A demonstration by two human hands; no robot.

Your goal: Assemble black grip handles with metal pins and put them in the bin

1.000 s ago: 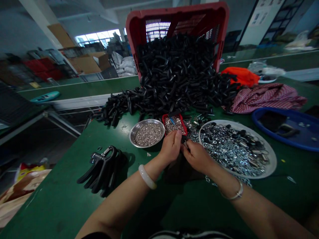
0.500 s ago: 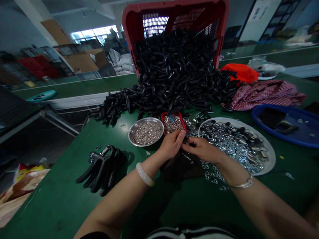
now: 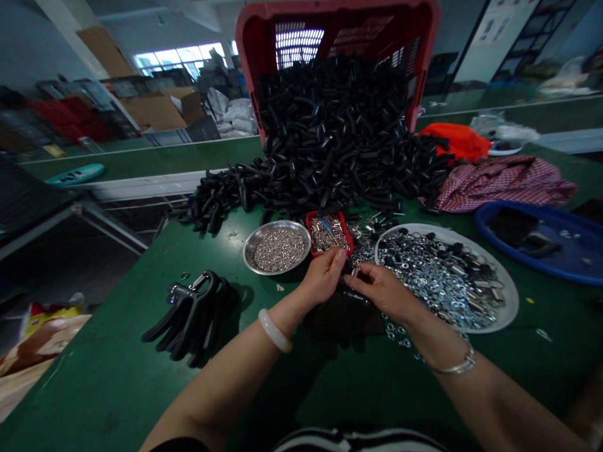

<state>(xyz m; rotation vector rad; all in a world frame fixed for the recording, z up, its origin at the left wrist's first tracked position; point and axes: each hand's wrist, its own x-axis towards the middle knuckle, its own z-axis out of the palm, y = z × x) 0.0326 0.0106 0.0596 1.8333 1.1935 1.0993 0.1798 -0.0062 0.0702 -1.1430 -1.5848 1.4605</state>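
Note:
My left hand (image 3: 324,275) is closed in a pinch just in front of a red tray (image 3: 349,242) of small metal pins. What it holds is dark and mostly hidden behind the fingers. Close beside it, my right hand (image 3: 382,287) pinches a small metal coil spring (image 3: 356,270) between thumb and fingers. Under both hands lies a dark flat block (image 3: 348,317) with small shiny parts on it. A steel bowl (image 3: 249,260) full of tiny metal pieces stands left of the red tray. Right of my right hand is a white round tray (image 3: 511,301) heaped with nuts, springs and black caps.
Black hand grip exercisers (image 3: 195,314) are grouped at left near a metal ring (image 3: 185,275). A tipped red crate (image 3: 245,69) spills black handles (image 3: 325,144) across the back. At right lie a checked cloth (image 3: 509,182) and a blue tray (image 3: 532,254).
The spring between my right fingers now shows more of its coils, and my hands have drawn slightly apart. The whole view has shifted a little.

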